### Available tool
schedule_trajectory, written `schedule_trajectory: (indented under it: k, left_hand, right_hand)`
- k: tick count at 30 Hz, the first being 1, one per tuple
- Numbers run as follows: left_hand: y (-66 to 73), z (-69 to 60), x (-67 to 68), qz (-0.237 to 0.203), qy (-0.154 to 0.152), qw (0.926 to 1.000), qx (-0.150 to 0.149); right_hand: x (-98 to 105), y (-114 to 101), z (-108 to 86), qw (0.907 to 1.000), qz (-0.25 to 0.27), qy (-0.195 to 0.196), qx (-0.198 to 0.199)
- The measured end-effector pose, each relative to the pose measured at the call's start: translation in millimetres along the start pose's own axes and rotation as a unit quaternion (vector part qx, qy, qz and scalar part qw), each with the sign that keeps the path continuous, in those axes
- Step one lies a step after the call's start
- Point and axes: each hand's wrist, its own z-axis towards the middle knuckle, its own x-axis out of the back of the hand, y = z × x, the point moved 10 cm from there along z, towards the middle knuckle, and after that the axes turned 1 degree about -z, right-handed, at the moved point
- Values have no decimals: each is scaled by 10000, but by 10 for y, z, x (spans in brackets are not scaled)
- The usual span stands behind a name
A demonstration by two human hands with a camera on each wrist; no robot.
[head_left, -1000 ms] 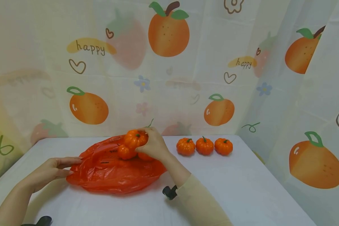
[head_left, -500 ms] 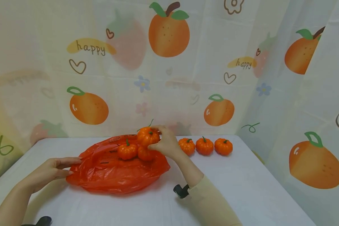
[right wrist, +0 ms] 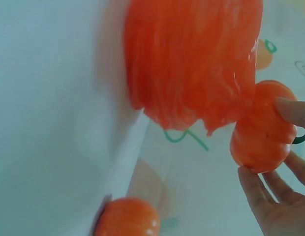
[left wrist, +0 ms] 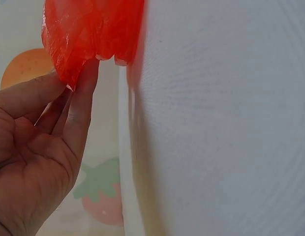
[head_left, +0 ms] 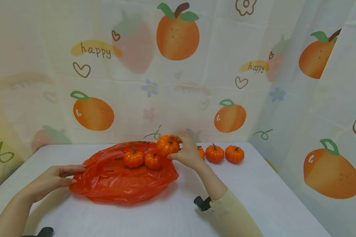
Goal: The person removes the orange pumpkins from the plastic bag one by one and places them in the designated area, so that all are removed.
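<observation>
My left hand pinches the left edge of a red plastic bag lying spread on the table; the left wrist view shows a tip of the bag between thumb and fingers. Two small orange pumpkins with green stems sit side by side on the bag. Above the bag's right end, my right hand grips a third small pumpkin by its right side. In the right wrist view this pumpkin is held between thumb and fingertips, close to the bag's edge.
To the right of the bag, three more small pumpkins stand in a row on the white table. My right hand partly hides the nearest one. A fruit-printed curtain hangs behind the table.
My right hand has carried its pumpkin rightward from above the other two to the bag's right end, uncovering the second pumpkin on the bag. The left hand has stayed in place.
</observation>
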Motion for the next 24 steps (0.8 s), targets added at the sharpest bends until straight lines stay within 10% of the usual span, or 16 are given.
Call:
schedule_trajectory:
  k: [24]
  left_hand:
    - [-53,15,-3,-20,-11,9995,310]
  right_hand:
    - [358,524,-204,9968,-226,-519,-558]
